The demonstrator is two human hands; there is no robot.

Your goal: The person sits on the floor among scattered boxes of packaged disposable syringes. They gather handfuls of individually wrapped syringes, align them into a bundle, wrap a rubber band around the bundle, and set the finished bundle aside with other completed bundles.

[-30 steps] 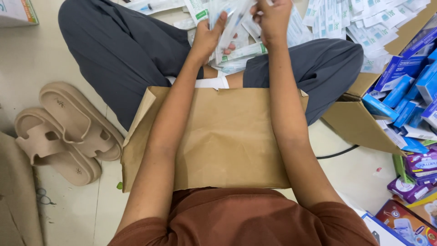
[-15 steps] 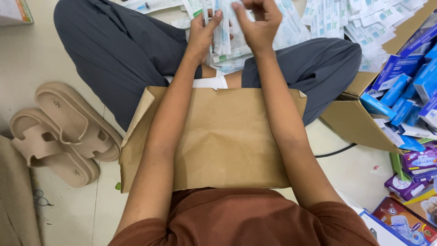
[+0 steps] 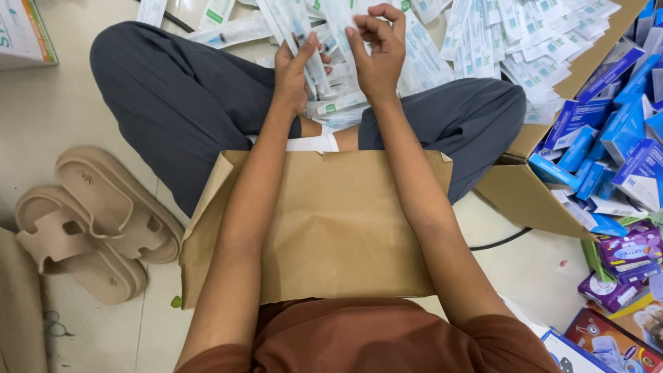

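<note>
left hand point(image 3: 293, 69) has its grip closed round a fan of sealed syringe packets point(image 3: 304, 31), held up above the crossed legs, thumb pressed along the front one. right hand point(image 3: 376, 52) is just beside it, fingers curled and pinching at the top of the bundle. a brown paper bag point(image 3: 331, 221) lies on the lap, more loose packets point(image 3: 497, 34) on the floor beyond, beige sandals point(image 3: 97, 221) to the left.

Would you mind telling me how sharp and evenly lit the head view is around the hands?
Head view: light is soft and even, with only a faint shadow under the sandals; the left hand, right hand and the packets they hold are slightly soft; the paper bag is crisp; no glare.
</note>
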